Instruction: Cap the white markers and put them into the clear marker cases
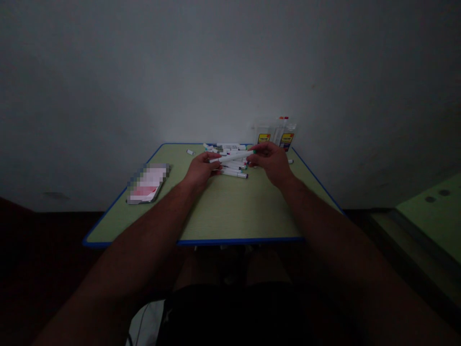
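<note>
A white marker pen (232, 156) is held level between both hands above a heap of white markers (234, 168) on the green table (223, 211). My left hand (201, 169) pinches the pen's left end with closed fingers. My right hand (270, 161) grips its right end, where a green cap shows. The heap lies just under and behind the hands, near the table's far edge.
A clear plastic marker case (283, 134) with yellow labels stands at the far right, against the wall. A flat blurred item (147, 183) lies at the left. A loose cap (189, 152) sits far left of the heap. Another green surface (432, 216) is at the right.
</note>
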Demonstrator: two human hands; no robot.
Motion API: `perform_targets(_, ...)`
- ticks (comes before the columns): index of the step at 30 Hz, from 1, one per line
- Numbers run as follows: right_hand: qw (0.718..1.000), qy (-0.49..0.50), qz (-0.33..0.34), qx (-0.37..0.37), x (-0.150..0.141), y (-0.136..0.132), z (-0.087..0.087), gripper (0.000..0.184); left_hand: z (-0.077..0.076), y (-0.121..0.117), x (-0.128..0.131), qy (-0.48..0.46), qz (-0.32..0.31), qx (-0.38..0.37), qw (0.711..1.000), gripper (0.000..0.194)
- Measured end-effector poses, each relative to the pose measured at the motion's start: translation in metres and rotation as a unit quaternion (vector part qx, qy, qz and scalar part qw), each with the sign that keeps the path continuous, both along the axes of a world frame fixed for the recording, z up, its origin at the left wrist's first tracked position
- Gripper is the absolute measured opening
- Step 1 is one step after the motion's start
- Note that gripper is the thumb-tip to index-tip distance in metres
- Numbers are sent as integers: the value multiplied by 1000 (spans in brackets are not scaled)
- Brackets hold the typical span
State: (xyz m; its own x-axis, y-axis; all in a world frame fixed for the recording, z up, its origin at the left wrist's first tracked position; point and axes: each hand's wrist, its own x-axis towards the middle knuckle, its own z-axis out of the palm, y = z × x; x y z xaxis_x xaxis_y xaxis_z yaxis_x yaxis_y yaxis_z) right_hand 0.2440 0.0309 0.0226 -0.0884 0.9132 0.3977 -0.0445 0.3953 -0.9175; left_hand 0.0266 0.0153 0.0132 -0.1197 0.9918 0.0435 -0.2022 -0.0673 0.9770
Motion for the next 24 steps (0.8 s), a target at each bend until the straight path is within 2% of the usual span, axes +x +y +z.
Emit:
perform_targets(3,998,-3,-55,-29,4,7,-3,28,-1,2,0,-6,7,32,999,19)
perform_targets(7,989,-64,-106,-84,8,13,-6,22,-3,3,-1,2,-3,72,997,21)
perform_targets(15,984,-128,-73,-101,9,14,-14,15,-3,1,1,-1,-33,98,995,23)
perform_targets(24,974,-171,-99,-110,9,11,-11,13,0,-2,4,33,-33,116,992,21)
